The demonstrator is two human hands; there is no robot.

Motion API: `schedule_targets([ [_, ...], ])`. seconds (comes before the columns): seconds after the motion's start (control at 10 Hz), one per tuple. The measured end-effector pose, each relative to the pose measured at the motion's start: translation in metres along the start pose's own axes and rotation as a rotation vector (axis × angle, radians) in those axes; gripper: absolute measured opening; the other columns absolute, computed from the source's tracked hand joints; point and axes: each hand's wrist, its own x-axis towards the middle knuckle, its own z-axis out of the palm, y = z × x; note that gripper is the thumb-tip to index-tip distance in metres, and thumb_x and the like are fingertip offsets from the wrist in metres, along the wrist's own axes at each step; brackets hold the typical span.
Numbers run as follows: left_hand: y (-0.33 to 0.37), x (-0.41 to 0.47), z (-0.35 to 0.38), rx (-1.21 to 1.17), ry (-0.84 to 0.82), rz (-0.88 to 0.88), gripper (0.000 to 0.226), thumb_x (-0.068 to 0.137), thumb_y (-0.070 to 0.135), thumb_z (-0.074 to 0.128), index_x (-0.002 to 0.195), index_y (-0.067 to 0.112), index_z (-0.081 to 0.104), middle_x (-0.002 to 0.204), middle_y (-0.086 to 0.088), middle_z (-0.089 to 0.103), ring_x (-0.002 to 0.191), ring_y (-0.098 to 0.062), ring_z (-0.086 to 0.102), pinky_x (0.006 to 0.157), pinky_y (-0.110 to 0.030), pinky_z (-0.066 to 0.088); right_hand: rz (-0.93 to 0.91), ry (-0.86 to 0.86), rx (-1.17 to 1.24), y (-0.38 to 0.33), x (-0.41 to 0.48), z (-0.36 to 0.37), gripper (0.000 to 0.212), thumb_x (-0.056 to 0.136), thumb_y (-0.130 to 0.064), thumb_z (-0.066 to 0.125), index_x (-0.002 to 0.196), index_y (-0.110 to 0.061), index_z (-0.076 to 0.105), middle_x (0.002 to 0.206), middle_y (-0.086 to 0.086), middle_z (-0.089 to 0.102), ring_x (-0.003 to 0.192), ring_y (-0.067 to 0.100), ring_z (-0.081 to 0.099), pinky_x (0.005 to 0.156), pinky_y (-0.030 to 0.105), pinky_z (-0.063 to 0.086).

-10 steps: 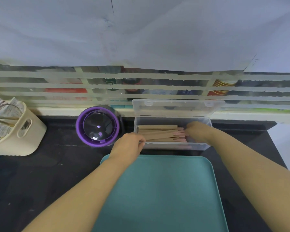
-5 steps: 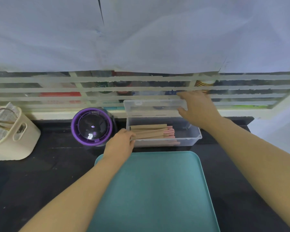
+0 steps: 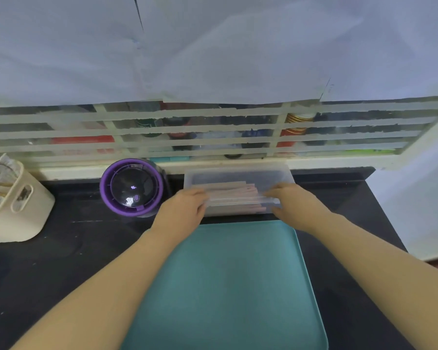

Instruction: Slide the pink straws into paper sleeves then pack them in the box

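Because the sleeved straws (image 3: 234, 195) already lie side by side in the clear box (image 3: 238, 192) at the centre of the frame, just above the bare teal tray (image 3: 228, 286), both hands appear set to close it: the left hand (image 3: 185, 210) curls round the box's left front corner and the right hand (image 3: 292, 205) presses flat, fingers spread, on the lid's (image 3: 240, 174) right front edge. Half a second ago the lid stood upright with the right hand at its top edge; now it lies down over the straws.
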Motion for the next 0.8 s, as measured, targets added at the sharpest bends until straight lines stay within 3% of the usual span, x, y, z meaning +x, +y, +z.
schedule_targets([
  [0.2, 0.000, 0.004, 0.014, 0.144, -0.021, -0.048, 0.029, 0.094, 0.019, 0.053, 0.121, 0.022, 0.064, 0.131, 0.007, 0.059, 0.111, -0.020, 0.060, 0.082, -0.032, 0.051, -0.002, 0.157, -0.055, 0.006, -0.001, 0.019, 0.041, 0.093, -0.015, 0.051, 0.131, -0.032, 0.054, 0.145, -0.007, 0.045, 0.126, 0.018, 0.048, 0.098, 0.032, 0.045],
  [0.3, -0.005, 0.006, 0.020, 0.208, 0.014, -0.039, 0.024, 0.087, 0.013, 0.061, 0.108, 0.020, 0.069, 0.117, 0.004, 0.068, 0.094, -0.022, 0.068, 0.070, -0.032, 0.054, -0.015, 0.270, -0.062, 0.011, 0.003, 0.032, 0.043, 0.089, -0.004, 0.054, 0.123, -0.029, 0.062, 0.136, -0.006, 0.055, 0.118, 0.020, 0.053, 0.092, 0.032, 0.048],
  [0.4, -0.005, 0.006, 0.023, 0.244, 0.002, -0.009, 0.025, 0.062, 0.005, 0.081, 0.084, 0.016, 0.074, 0.088, 0.000, 0.075, 0.063, -0.023, 0.069, 0.047, -0.027, 0.052, 0.001, 0.321, -0.059, 0.018, 0.008, 0.035, 0.036, 0.081, 0.001, 0.061, 0.107, -0.022, 0.070, 0.113, -0.004, 0.069, 0.100, 0.023, 0.061, 0.079, 0.035, 0.054],
  [0.5, -0.008, 0.009, 0.027, 0.342, -0.011, 0.012, 0.038, 0.045, 0.005, 0.089, 0.077, 0.016, 0.072, 0.074, 0.002, 0.072, 0.049, -0.020, 0.064, 0.038, -0.024, 0.049, -0.026, 0.376, -0.089, 0.025, 0.015, 0.043, 0.036, 0.064, 0.006, 0.076, 0.091, -0.018, 0.074, 0.093, -0.003, 0.074, 0.078, 0.024, 0.065, 0.058, 0.033, 0.057],
  [0.6, -0.006, 0.011, 0.028, 0.420, -0.060, -0.023, 0.042, 0.041, 0.008, 0.091, 0.077, 0.016, 0.071, 0.065, 0.004, 0.068, 0.044, -0.017, 0.060, 0.035, -0.023, 0.043, -0.009, 0.352, -0.127, 0.025, 0.013, 0.049, 0.042, 0.053, 0.009, 0.081, 0.087, -0.016, 0.074, 0.087, -0.002, 0.074, 0.070, 0.023, 0.066, 0.050, 0.030, 0.055],
  [0.7, 0.005, 0.013, 0.016, 0.426, -0.112, -0.056, 0.021, 0.074, 0.010, 0.073, 0.093, 0.016, 0.064, 0.083, 0.002, 0.068, 0.066, -0.021, 0.065, 0.048, -0.028, 0.041, 0.052, 0.226, -0.189, 0.013, 0.017, 0.035, 0.036, 0.076, 0.002, 0.064, 0.104, -0.020, 0.068, 0.098, -0.001, 0.070, 0.084, 0.023, 0.063, 0.068, 0.033, 0.056],
  [0.8, 0.009, 0.016, 0.013, 0.430, -0.170, -0.105, 0.017, 0.089, 0.005, 0.051, 0.101, 0.014, 0.059, 0.097, -0.004, 0.066, 0.084, -0.026, 0.064, 0.059, -0.031, 0.041, 0.053, 0.000, 0.103, -0.002, 0.008, -0.007, 0.033, 0.090, -0.014, 0.059, 0.122, -0.022, 0.061, 0.118, 0.001, 0.065, 0.104, 0.019, 0.061, 0.093, 0.030, 0.048],
])
